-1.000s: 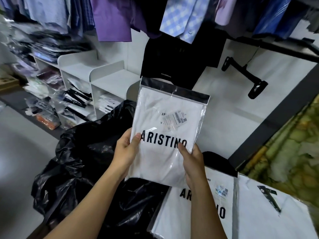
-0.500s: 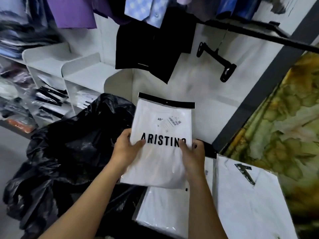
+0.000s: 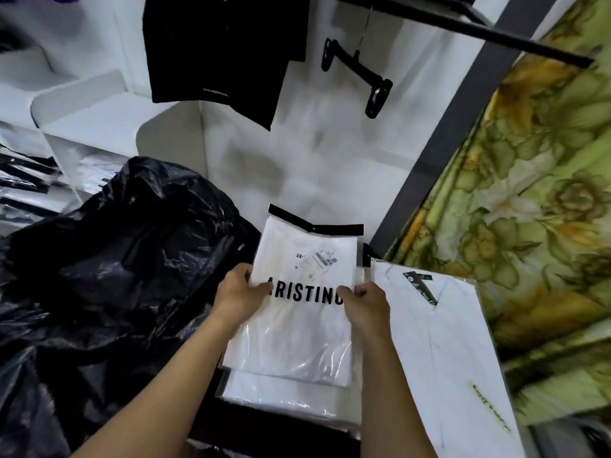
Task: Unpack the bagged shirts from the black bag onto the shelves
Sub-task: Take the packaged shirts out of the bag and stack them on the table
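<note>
A white bagged shirt printed ARISTINO, in clear plastic with a black top strip, is held by both hands. My left hand grips its left edge and my right hand grips its right edge. It lies low over another bagged white shirt underneath. A second white bagged shirt lies just to the right. The crumpled black bag bulges at the left, touching the held shirt's left side.
White shelves stand at the back left, with packed shirts in lower compartments. Black garments and an empty black hanger hang from a rail above. A green floral cloth fills the right side.
Both hands have lowered the ARISTINO shirt from chest height down onto the stacked shirt. The camera has tilted down and to the right.
</note>
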